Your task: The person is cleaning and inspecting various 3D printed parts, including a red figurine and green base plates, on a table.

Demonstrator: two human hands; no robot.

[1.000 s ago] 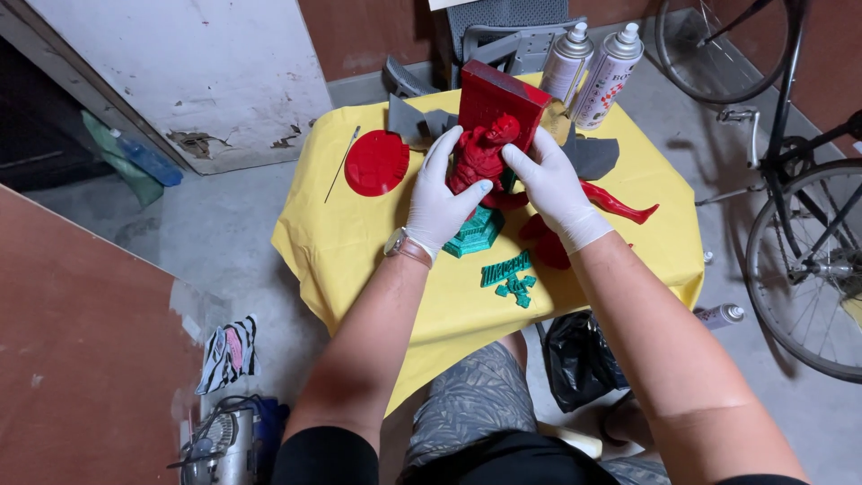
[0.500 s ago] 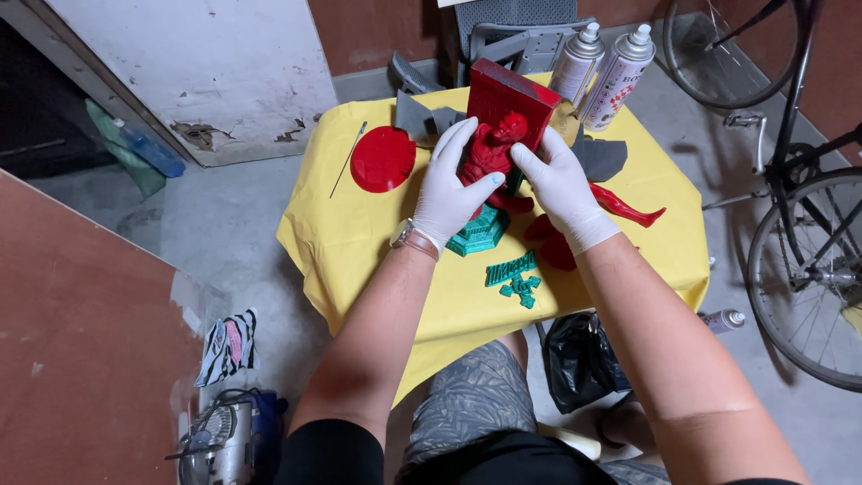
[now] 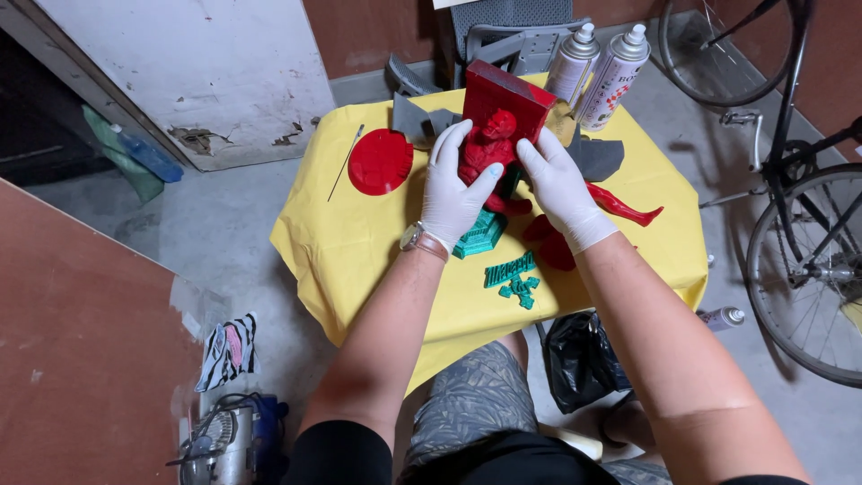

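A red figure [image 3: 489, 148] with a blocky red backing is being held up over the counter [image 3: 359, 233], which is draped in a yellow cloth. It's clamped from both sides: the left hand [image 3: 453, 193], in a white glove, is wrapped on its left flank, and the right hand [image 3: 558, 184], gloved too, is pressed against the right. So both hands are closed on the piece, not loose.

Looks like the step in hand is a check or a fit-up of the printed part, with the figure kept upright just above a teal pedestal [image 3: 480, 235]. A firm, even squeeze is probably called for next, since thin bits could be snapped if it's twisted.

Scattered around: a flat red disc [image 3: 381, 162] to the left with a thin rod [image 3: 345, 162] beside it, a red limb-shaped piece [image 3: 624, 208] to the right, small teal bits [image 3: 514, 278] nearer the body, and two spray cans [image 3: 594, 67] at the far edge. A bicycle [image 3: 804, 242] is parked off to the right.
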